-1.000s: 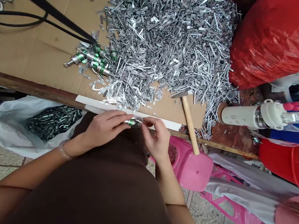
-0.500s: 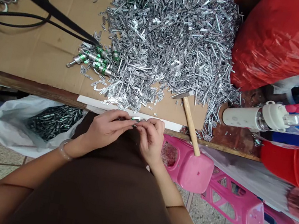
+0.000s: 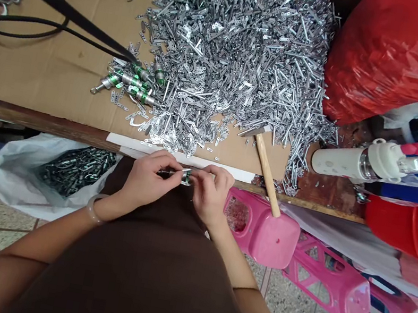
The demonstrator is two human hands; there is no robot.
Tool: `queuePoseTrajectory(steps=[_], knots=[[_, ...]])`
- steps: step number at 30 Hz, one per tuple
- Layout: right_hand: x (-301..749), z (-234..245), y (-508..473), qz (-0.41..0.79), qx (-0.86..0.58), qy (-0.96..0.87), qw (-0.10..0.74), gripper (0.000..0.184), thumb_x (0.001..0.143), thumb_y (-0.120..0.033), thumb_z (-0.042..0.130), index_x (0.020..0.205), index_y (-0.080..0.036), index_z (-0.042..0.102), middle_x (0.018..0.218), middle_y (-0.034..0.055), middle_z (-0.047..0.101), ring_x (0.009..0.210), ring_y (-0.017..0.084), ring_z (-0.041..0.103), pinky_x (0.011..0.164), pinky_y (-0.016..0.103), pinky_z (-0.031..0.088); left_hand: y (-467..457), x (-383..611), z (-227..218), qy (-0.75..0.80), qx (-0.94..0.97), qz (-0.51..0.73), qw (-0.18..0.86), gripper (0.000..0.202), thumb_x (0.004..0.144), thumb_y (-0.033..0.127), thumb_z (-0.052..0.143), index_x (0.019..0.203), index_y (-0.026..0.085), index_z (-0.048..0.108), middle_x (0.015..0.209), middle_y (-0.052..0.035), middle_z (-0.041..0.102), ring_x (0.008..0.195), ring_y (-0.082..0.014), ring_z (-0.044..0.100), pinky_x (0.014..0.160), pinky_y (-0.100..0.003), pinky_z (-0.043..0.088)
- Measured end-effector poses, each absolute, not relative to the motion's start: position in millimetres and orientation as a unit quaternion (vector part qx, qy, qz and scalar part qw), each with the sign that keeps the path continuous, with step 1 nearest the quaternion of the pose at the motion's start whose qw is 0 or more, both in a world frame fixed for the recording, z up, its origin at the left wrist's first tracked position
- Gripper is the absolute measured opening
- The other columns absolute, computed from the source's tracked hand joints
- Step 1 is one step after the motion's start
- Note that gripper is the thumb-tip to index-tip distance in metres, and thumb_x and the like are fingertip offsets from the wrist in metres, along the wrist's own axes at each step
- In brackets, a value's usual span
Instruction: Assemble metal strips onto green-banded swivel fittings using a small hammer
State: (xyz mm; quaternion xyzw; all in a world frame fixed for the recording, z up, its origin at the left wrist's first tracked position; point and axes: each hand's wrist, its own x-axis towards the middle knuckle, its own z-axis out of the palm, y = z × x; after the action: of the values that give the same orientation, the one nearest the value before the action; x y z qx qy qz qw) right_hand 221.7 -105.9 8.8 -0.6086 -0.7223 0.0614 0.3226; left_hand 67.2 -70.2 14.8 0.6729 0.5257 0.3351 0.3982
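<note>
Between my two hands, at the table's front edge, is a small metal fitting with a green band [image 3: 186, 176]. My left hand [image 3: 151, 176] pinches its left end, thumb and fingers closed. On its right end the fingertips of my right hand [image 3: 211, 192] are closed too. Much of the fitting is covered by fingers. Just beyond lies a big heap of small metal plates and pins [image 3: 233, 63]. A few similar green-banded metal fittings [image 3: 129, 79] rest on the cardboard left of the heap. A hammer with a wooden handle [image 3: 268, 175] lies to the right, its handle overhanging the edge.
A white sack [image 3: 12, 170] of dark metal parts stands below the table at left. Black cables [image 3: 68, 13] cross the cardboard. On the right are a white bottle [image 3: 337, 162], a red plastic bag [image 3: 404, 56] and pink stools [image 3: 275, 241].
The fitting has turned between my fingers, so its green band and more of its body now show. Both hands stay in nearly the same place.
</note>
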Motion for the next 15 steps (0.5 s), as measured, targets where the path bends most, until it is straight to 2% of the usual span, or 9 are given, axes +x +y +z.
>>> queuePoseTrajectory(steps=[3,6,11,15], knots=[[224,5,-107,0.050,-0.606,-0.728,0.319,0.008,0.086,-0.028,0.052,0.088,-0.027,0.060,0.084,0.0031,0.058,0.082,0.018,0.052,0.077,0.035,0.035,-69,66,16,0.491,0.706,0.331,0.389,0.009,0.075,0.017,0.056,0.070,0.017,0.063,0.072,-0.0008,0.063,0.068,-0.0114,0.059,0.064,-0.023,0.047],[226,9,-104,0.122,-0.593,-0.733,0.310,0.011,0.088,-0.027,0.049,0.092,-0.025,0.059,0.086,0.0032,0.060,0.083,0.017,0.053,0.077,0.034,0.036,-68,63,14,0.457,0.718,0.343,0.397,0.009,0.076,0.017,0.055,0.072,0.017,0.063,0.073,-0.0009,0.064,0.069,-0.0114,0.060,0.064,-0.022,0.047],[229,16,-105,0.206,-0.575,-0.743,0.274,0.010,0.089,-0.022,0.047,0.089,-0.021,0.057,0.083,0.0025,0.061,0.081,0.016,0.053,0.076,0.030,0.036,-69,60,9,0.441,0.717,0.330,0.426,0.007,0.076,0.019,0.057,0.073,0.017,0.063,0.075,-0.0015,0.065,0.071,-0.0120,0.061,0.066,-0.022,0.048],[227,16,-110,0.209,-0.583,-0.747,0.242,0.013,0.090,-0.021,0.045,0.087,-0.020,0.057,0.083,0.0032,0.062,0.080,0.017,0.052,0.075,0.031,0.035,-73,59,7,0.435,0.724,0.326,0.424,0.007,0.078,0.019,0.057,0.074,0.017,0.063,0.075,-0.0010,0.064,0.070,-0.0112,0.060,0.065,-0.022,0.047]])
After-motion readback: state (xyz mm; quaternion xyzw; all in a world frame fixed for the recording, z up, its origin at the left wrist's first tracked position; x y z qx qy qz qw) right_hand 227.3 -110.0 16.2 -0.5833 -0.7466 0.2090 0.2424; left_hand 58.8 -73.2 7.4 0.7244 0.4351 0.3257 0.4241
